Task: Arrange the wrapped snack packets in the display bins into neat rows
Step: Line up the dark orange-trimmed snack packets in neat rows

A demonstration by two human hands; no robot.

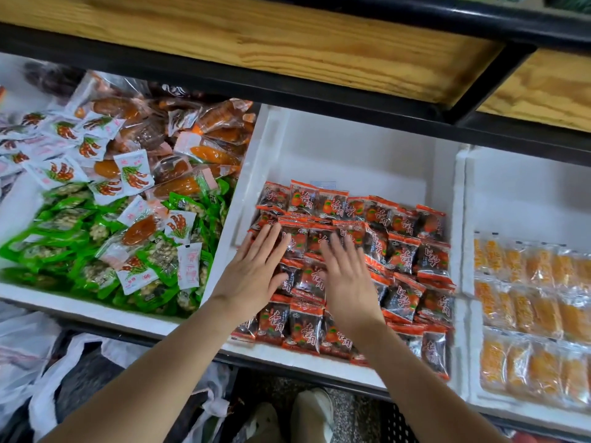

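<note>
Red-and-black wrapped snack packets (403,251) fill the middle white foam bin (351,148), lying in rough overlapping rows. My left hand (256,270) lies flat, fingers spread, on the packets at the bin's left side. My right hand (345,276) lies flat beside it, palm down on the packets near the middle; its fingers are blurred. Neither hand grips a packet. The rear part of the bin is bare.
The left foam bin (96,311) holds a jumbled mix of green, white and orange packets (128,199). The right bin (524,193) holds rows of clear-wrapped orange snacks (527,302). A wooden shelf (256,43) overhangs the bins. Plastic bags (48,372) and my shoes lie below.
</note>
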